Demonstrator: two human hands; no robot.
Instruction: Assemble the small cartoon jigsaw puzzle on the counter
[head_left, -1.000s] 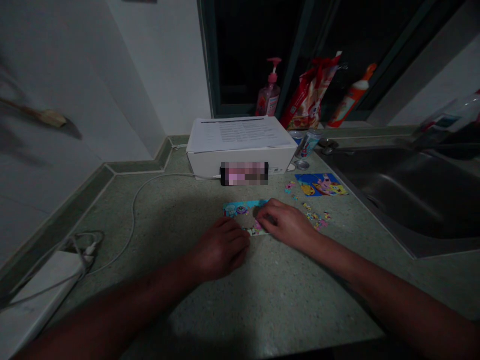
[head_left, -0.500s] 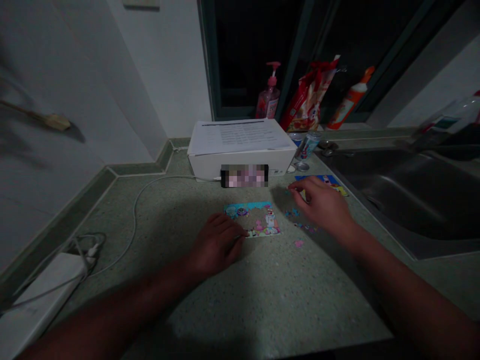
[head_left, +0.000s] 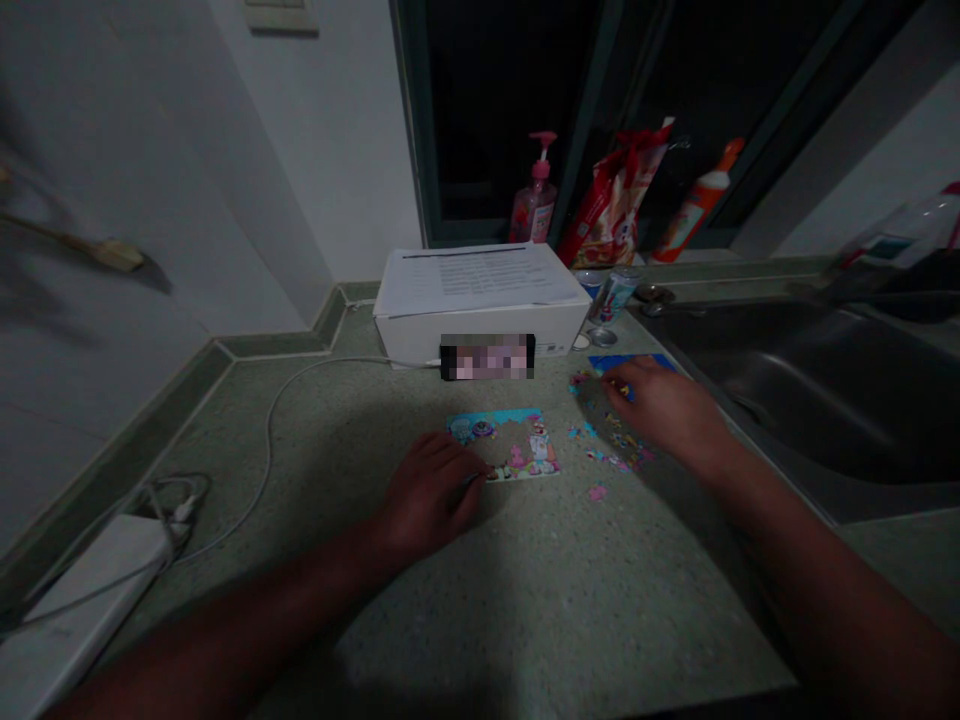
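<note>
A partly assembled jigsaw puzzle lies on the counter, its colourful border surrounding a bare middle. My left hand rests over its lower left corner, fingers curled and thumb drawn in; whatever they may hold is hidden. Loose puzzle pieces are scattered to the right of the puzzle, and one pink piece lies nearer to me. Over the far part of this scatter, my right hand has its thumb and fingertips pinched together among small pieces. I cannot make out what is between them. A blue picture card is partly covered by that hand.
Behind the puzzle, a phone on a cable leans against a white box topped with printed paper. A can stands beside the box. The sink is at the right; a power strip lies left.
My right hand has shifted slightly right, with its fingertips lower over the scatter. More loose pieces show beneath and beside it. My left hand stays at the puzzle's corner.
</note>
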